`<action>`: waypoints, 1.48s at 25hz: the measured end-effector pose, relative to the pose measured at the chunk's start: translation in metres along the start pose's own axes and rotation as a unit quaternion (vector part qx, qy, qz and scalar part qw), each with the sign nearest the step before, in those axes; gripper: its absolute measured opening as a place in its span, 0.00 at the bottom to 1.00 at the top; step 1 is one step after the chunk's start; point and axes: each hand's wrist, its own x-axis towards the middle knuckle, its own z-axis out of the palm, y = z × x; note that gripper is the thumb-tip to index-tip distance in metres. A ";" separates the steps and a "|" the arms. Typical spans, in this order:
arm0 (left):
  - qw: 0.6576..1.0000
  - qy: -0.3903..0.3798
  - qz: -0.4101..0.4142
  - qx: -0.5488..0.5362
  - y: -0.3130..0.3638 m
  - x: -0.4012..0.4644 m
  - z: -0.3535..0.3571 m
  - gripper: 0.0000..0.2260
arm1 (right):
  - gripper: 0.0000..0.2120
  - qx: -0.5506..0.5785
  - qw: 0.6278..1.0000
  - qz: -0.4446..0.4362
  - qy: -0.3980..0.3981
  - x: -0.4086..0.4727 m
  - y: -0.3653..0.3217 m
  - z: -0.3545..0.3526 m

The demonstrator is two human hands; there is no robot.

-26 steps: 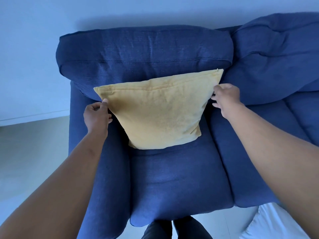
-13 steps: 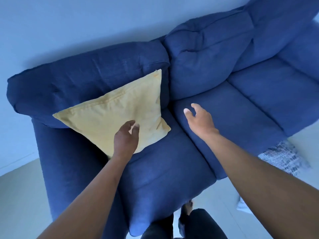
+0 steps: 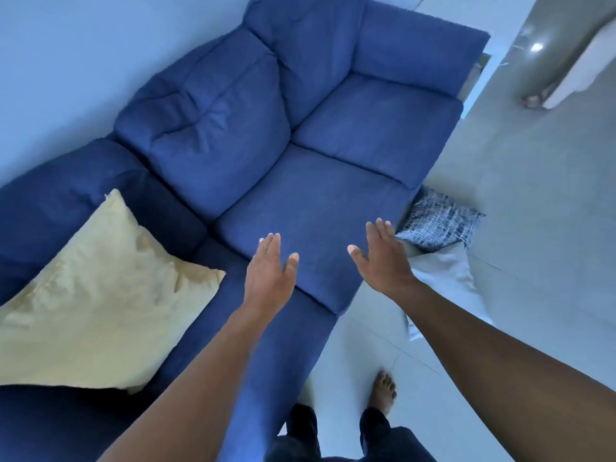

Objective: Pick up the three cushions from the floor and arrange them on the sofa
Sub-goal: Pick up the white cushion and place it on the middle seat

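A yellow cushion (image 3: 100,295) leans against the backrest at the left end of the blue sofa (image 3: 316,201). On the floor by the sofa's front edge lie a blue-and-white patterned cushion (image 3: 440,225) and a white cushion (image 3: 446,278), the white one partly behind my right forearm. My left hand (image 3: 270,271) hovers over the middle seat, fingers spread, holding nothing. My right hand (image 3: 383,258) is open above the seat's front corner, just left of the two floor cushions.
Pale tiled floor (image 3: 533,228) stretches to the right of the sofa. My bare foot (image 3: 383,391) stands on it near the sofa front. A wall (image 3: 83,61) runs behind the sofa. A rounded grey fixture (image 3: 566,45) is at the top right.
Both hands let go of the yellow cushion, which stays on the left seat. My view and both open hands swung right toward the cushions on the floor.
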 end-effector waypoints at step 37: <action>0.930 -0.316 -0.023 0.186 0.182 0.221 0.542 0.28 | 0.36 0.152 0.932 0.329 -0.028 0.139 0.556 0.051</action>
